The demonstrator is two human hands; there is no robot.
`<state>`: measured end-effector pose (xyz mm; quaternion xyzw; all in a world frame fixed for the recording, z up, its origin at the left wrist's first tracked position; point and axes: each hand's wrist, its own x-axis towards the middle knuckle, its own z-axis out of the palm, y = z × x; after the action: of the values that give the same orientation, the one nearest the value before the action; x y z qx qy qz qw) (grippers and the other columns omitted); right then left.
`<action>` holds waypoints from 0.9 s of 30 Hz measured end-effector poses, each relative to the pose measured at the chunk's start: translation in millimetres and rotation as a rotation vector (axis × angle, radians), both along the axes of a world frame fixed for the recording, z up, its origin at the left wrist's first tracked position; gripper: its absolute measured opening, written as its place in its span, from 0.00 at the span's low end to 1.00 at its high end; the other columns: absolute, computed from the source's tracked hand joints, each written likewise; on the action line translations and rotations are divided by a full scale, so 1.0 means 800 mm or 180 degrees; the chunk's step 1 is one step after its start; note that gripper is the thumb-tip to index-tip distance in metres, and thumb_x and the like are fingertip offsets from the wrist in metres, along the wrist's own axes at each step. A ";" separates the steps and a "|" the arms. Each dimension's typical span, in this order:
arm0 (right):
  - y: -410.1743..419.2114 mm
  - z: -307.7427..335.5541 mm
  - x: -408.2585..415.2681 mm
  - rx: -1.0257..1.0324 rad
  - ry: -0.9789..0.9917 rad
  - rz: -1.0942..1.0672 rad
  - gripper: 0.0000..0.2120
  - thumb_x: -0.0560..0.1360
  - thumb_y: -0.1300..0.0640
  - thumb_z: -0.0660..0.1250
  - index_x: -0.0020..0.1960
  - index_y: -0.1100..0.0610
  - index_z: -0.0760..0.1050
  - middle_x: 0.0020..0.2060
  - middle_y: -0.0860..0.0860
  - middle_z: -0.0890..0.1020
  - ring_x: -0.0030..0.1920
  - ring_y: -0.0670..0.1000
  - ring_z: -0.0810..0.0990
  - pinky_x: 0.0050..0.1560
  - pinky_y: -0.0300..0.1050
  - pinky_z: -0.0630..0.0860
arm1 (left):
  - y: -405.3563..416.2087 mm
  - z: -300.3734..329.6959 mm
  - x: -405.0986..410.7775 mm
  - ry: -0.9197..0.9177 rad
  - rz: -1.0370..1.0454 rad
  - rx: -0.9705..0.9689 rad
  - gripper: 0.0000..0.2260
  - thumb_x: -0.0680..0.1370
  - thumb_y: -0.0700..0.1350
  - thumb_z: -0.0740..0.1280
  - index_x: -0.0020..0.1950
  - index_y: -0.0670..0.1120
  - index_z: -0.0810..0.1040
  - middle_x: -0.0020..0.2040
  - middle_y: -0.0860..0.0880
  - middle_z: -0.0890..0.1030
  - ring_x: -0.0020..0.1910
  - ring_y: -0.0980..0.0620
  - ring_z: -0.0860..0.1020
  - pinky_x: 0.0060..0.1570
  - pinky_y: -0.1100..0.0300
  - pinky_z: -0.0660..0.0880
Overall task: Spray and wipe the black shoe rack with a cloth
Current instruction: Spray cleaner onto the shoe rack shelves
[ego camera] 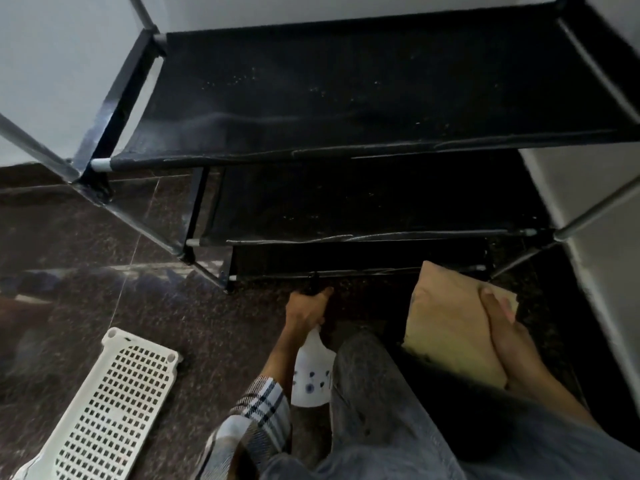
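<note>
The black shoe rack [346, 98] stands against the wall, with several fabric shelves stacked below one another. Pale specks dot the top shelf. My left hand [306, 308] grips the black trigger head of a white spray bottle [311, 372] with blue flower marks, its nozzle pointing at the lowest shelf's front bar. My right hand [502, 327] holds a folded yellow cloth [450, 323] low in front of the rack's right side, thumb on top of it.
A white perforated plastic panel [114, 400] lies on the dark speckled floor [104, 237] at the left. A white wall [606, 271] closes in on the right. My knee in grey trousers [374, 393] sits between both hands.
</note>
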<state>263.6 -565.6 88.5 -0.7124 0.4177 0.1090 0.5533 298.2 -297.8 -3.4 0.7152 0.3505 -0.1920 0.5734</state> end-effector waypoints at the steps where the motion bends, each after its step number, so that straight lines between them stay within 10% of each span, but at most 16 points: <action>1: -0.005 0.000 -0.001 0.0010 -0.0020 -0.0037 0.32 0.76 0.37 0.59 0.70 0.59 0.68 0.65 0.60 0.73 0.44 0.50 0.69 0.32 0.36 0.62 | -0.007 0.000 0.004 0.0011 0.0016 -0.0022 0.16 0.74 0.50 0.70 0.55 0.40 0.77 0.44 0.44 0.81 0.37 0.50 0.79 0.35 0.59 0.74; 7: -0.026 -0.009 -0.003 0.0118 -0.0039 -0.0190 0.33 0.75 0.36 0.58 0.72 0.58 0.66 0.65 0.61 0.72 0.57 0.58 0.74 0.46 0.42 0.66 | -0.043 0.007 0.018 0.0043 -0.0206 0.0526 0.27 0.70 0.56 0.72 0.62 0.42 0.71 0.45 0.51 0.76 0.39 0.56 0.76 0.31 0.67 0.71; 15: -0.047 -0.014 -0.011 0.0332 -0.0087 -0.0448 0.30 0.74 0.37 0.61 0.64 0.60 0.73 0.42 0.52 0.75 0.35 0.44 0.73 0.30 0.38 0.67 | -0.089 -0.002 0.021 0.0005 -0.1246 0.0355 0.23 0.67 0.60 0.74 0.56 0.49 0.79 0.54 0.48 0.81 0.52 0.49 0.80 0.55 0.52 0.78; 21: -0.063 -0.016 -0.020 0.0382 -0.0037 -0.0510 0.34 0.73 0.34 0.60 0.66 0.61 0.72 0.58 0.60 0.78 0.48 0.56 0.77 0.46 0.45 0.72 | -0.127 -0.007 0.029 0.0086 -0.1580 0.0977 0.42 0.60 0.69 0.71 0.65 0.44 0.72 0.61 0.46 0.78 0.60 0.46 0.76 0.54 0.61 0.72; 27: -0.071 -0.020 -0.022 0.0406 -0.0034 -0.0572 0.34 0.74 0.35 0.60 0.67 0.61 0.71 0.58 0.60 0.78 0.47 0.55 0.77 0.44 0.45 0.72 | -0.145 -0.001 0.032 -0.0199 -0.1405 0.0771 0.19 0.61 0.66 0.73 0.40 0.54 0.75 0.40 0.59 0.78 0.50 0.52 0.80 0.42 0.65 0.71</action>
<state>245.8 -622.6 72.5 -0.6359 0.4692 0.0815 0.6074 323.8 -413.6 -3.9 0.8435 0.1884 -0.2469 0.4383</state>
